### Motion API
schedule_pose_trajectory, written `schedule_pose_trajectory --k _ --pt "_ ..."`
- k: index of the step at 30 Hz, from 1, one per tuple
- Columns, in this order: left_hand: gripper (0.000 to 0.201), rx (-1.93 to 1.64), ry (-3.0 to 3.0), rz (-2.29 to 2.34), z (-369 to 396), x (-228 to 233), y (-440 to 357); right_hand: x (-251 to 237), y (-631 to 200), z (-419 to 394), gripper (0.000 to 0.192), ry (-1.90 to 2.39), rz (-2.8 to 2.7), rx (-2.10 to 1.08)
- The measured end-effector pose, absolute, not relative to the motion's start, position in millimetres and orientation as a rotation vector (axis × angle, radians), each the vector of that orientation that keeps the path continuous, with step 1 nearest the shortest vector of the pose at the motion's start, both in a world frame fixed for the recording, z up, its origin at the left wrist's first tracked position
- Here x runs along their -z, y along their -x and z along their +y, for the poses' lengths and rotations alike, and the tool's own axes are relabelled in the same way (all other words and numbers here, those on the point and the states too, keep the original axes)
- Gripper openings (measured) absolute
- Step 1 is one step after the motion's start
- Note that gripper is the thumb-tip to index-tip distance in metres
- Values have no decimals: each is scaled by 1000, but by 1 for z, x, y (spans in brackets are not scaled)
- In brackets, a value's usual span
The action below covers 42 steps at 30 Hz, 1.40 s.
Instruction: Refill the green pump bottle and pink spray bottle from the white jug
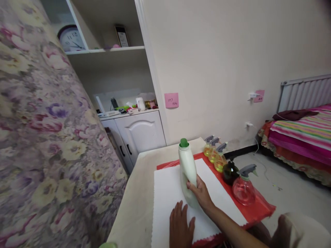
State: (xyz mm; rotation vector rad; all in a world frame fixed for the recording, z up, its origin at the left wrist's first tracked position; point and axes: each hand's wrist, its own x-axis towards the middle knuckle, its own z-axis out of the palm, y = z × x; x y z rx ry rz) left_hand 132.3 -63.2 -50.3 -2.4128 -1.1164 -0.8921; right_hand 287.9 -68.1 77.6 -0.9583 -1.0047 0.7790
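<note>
The right hand (200, 193) reaches forward from a long, outstretched forearm, its grip wrapped around the lower body of a white bottle with a green cap (188, 168). The bottle stands slightly tilted on a white sheet (165, 193) spread over a red mat (261, 208) on the table (134, 206). The left hand (181, 225) lies palm down on the sheet just beside the bottle's base, fingers spread flat, holding nothing. Spray bottles (243, 187) line the mat's right edge.
</note>
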Motion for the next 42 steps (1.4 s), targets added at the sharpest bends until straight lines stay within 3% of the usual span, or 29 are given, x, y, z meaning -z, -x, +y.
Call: schedule_pose_trajectory --k 21,27,36,42 --pt "39 850 2378 -1104 -54 60 -130 -45 -284 -64 25 1045 -1137 -711" --pt "40 835 2430 -1122 -51 57 -129 -26 -304 -94 54 1142 -1210 -603" --pt "38 815 2397 -1084 -46 57 -128 14 -364 -137 24 1326 -1232 -532" --pt "40 791 2428 -1059 -39 59 -126 19 -370 -141 15 1372 -1222 -537"
